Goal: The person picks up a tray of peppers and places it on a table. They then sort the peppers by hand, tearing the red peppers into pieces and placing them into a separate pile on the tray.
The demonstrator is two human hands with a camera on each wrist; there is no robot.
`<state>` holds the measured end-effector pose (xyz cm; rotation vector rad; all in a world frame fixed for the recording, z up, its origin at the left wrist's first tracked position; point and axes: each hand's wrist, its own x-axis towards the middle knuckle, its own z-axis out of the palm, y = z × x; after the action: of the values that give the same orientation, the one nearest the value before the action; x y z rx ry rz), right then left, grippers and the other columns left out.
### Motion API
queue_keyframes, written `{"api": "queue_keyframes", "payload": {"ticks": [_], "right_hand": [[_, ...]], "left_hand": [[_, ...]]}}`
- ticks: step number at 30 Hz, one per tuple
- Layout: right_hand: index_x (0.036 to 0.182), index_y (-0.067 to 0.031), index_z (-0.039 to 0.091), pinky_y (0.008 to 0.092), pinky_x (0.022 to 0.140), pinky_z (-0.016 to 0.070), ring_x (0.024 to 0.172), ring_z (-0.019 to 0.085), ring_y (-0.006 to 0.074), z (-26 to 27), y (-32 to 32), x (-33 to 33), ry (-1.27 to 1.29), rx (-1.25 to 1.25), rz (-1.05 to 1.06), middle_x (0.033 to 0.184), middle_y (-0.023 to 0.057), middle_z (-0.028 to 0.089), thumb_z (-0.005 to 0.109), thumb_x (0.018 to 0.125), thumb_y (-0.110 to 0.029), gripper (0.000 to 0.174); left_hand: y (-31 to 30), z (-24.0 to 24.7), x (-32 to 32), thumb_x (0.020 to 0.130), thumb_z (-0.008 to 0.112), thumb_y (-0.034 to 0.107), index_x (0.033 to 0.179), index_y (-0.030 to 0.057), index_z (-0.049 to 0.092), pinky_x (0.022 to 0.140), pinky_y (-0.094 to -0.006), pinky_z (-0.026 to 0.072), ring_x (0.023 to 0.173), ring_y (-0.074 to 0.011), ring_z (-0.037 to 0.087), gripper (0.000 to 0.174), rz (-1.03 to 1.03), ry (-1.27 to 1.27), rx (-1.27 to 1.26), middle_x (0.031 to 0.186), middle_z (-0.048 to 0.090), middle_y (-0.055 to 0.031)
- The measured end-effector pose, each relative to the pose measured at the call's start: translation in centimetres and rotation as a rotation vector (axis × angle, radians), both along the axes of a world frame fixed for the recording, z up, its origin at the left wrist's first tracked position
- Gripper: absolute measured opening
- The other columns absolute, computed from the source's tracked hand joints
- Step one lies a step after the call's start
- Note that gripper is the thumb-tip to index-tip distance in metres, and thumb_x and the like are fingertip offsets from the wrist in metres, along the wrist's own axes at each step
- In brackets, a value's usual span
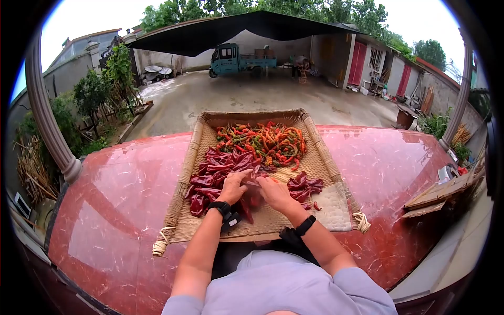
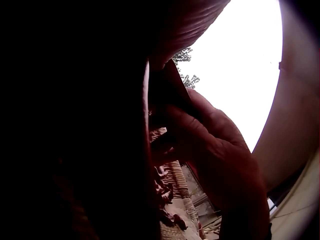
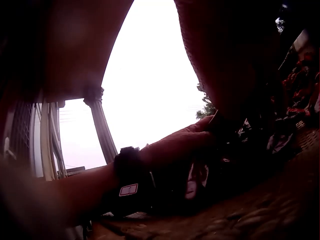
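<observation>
**While the woven tray lies flat, two hands meet over its dark red peppers**

Because the glossy red surface [image 1: 115, 210] is broad and level, it seems to give the woven tray [image 1: 189, 157] steady support within reach of both arms. The raised rim probably helps keep its load from rolling off. Towards the far side lies a tangled pile of slim orange, red and green peppers [image 1: 262, 142]. Nearer, on the left, is a heap of larger dark red peppers [image 1: 215, 164]; a smaller dark red cluster [image 1: 305, 186] sits on the right, apart from it, perhaps to keep the lots distinct.

The left hand [image 1: 234, 187] and right hand [image 1: 275, 193] come together above the near part of the tray, fingers bent, both pinching one dark red pepper [image 1: 253, 182] between them. Holding it from two sides likely keeps it steady and in view. Small red scraps [image 1: 316, 207] lie near the cluster.

Dark shadow swallows much of both wrist views. The left hand's fingertips are hard to make out, and how firmly either hand pinches cannot be told. Blur and the fingers hide much of the pepper, so its full shape and whether it is whole stay unclear.
</observation>
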<state>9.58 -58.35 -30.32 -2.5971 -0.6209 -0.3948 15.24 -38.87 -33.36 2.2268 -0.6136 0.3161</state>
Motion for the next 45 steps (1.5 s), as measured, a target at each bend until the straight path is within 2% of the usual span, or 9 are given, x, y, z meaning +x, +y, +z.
{"api": "queue_keyframes", "payload": {"ticks": [5, 12, 19, 25, 28, 29, 33, 40, 45], "right_hand": [[0.126, -0.0159, 0.052, 0.0473, 0.079, 0.0493, 0.096, 0.063, 0.0368, -0.3, -0.6, -1.3, 0.068, 0.167, -0.061, 0.107, 0.0140, 0.064, 0.052, 0.095, -0.021, 0.032], [0.127, -0.0154, 0.054, 0.0461, 0.081, 0.0490, 0.098, 0.062, 0.0390, 1.1, -5.8, -1.6, 0.015, 0.184, -0.403, 0.109, 0.0166, 0.066, 0.050, 0.096, -0.023, 0.032], [0.132, -0.0146, 0.054, 0.0485, 0.101, 0.0340, 0.118, 0.052, 0.0319, -0.3, -10.6, -0.7, 0.049, 0.119, -0.740, 0.122, 0.0130, 0.061, 0.052, 0.097, -0.025, 0.037], [0.133, -0.0144, 0.053, 0.0477, 0.101, 0.0361, 0.120, 0.049, 0.0317, -0.5, -10.2, 0.7, -0.314, 0.032, -0.862, 0.129, 0.0111, 0.054, 0.066, 0.089, -0.022, 0.046], [0.132, -0.0144, 0.053, 0.0473, 0.102, 0.0385, 0.121, 0.048, 0.0313, 0.6, -9.1, 2.5, -0.149, 0.010, -0.558, 0.127, 0.0110, 0.055, 0.071, 0.084, -0.021, 0.052], [0.131, -0.0133, 0.053, 0.0474, 0.100, 0.0405, 0.120, 0.048, 0.0321, 1.0, -8.3, 2.9, -0.119, -0.020, -0.473, 0.126, 0.0114, 0.055, 0.070, 0.084, -0.020, 0.050], [0.129, -0.0106, 0.053, 0.0489, 0.096, 0.0446, 0.118, 0.050, 0.0354, 1.1, -4.7, 6.2, 0.071, -0.059, -0.287, 0.125, 0.0132, 0.055, 0.067, 0.086, -0.015, 0.045], [0.135, -0.0102, 0.049, 0.0485, 0.095, 0.0451, 0.120, 0.048, 0.0364, -3.4, -3.7, 10.9, 0.158, -0.158, -0.252, 0.128, 0.0153, 0.052, 0.064, 0.089, -0.013, 0.049], [0.123, -0.0137, 0.056, 0.0473, 0.092, 0.0460, 0.114, 0.049, 0.0353, -4.4, -4.1, 10.9, 0.115, -0.170, -0.311, 0.118, 0.0136, 0.051, 0.068, 0.086, -0.015, 0.039]], "left_hand": [[0.4, 0.3, 0.0, 0.071, 0.072, 0.009, 0.104, 0.0103, 0.065, 0.094, -0.0358, 0.0434, 0.103, -0.0275, 0.054, 0.034, -0.028, 0.083, -0.130, 0.101, 0.064, -0.0077], [0.8, 1.2, -0.7, 0.077, 0.071, 0.015, 0.105, 0.0110, 0.068, 0.100, -0.0387, 0.0391, 0.112, -0.0279, 0.049, 0.028, -0.054, 0.151, -0.105, 0.108, 0.064, -0.0073], [0.8, 1.2, -0.7, 0.083, 0.067, 0.016, 0.108, 0.0116, 0.066, 0.106, -0.0418, 0.0313, 0.116, -0.0278, 0.043, 0.025, -0.086, 0.183, -0.047, 0.111, 0.060, -0.0070], [0.9, 1.1, -0.6, 0.084, 0.066, 0.016, 0.109, 0.0127, 0.067, 0.108, -0.0430, 0.0289, 0.118, -0.0284, 0.044, 0.025, -0.087, 0.177, -0.024, 0.114, 0.059, -0.0079], [0.7, 0.7, -0.5, 0.081, 0.067, 0.014, 0.105, 0.0122, 0.070, 0.103, -0.0406, 0.0381, 0.116, -0.0296, 0.049, 0.025, -0.049, 0.109, -0.021, 0.111, 0.064, -0.0089], [0.9, 0.7, -0.3, 0.084, 0.066, 0.016, 0.110, 0.0130, 0.067, 0.110, -0.0432, 0.0274, 0.120, -0.0288, 0.043, 0.026, -0.092, 0.170, -0.009, 0.116, 0.059, -0.0077], [0.9, 0.6, -0.4, 0.084, 0.065, 0.017, 0.110, 0.0127, 0.067, 0.109, -0.0436, 0.0292, 0.121, -0.0287, 0.043, 0.026, -0.097, 0.165, -0.017, 0.116, 0.059, -0.0080], [1.0, 0.6, -0.4, 0.084, 0.066, 0.017, 0.109, 0.0128, 0.067, 0.108, -0.0428, 0.0299, 0.117, -0.0280, 0.046, 0.025, -0.115, 0.145, -0.034, 0.114, 0.061, -0.0080], [1.0, 0.7, -0.7, 0.084, 0.066, 0.018, 0.109, 0.0135, 0.068, 0.110, -0.0422, 0.0267, 0.118, -0.0274, 0.047, 0.025, -0.116, 0.136, -0.015, 0.114, 0.061, -0.0077]]}}
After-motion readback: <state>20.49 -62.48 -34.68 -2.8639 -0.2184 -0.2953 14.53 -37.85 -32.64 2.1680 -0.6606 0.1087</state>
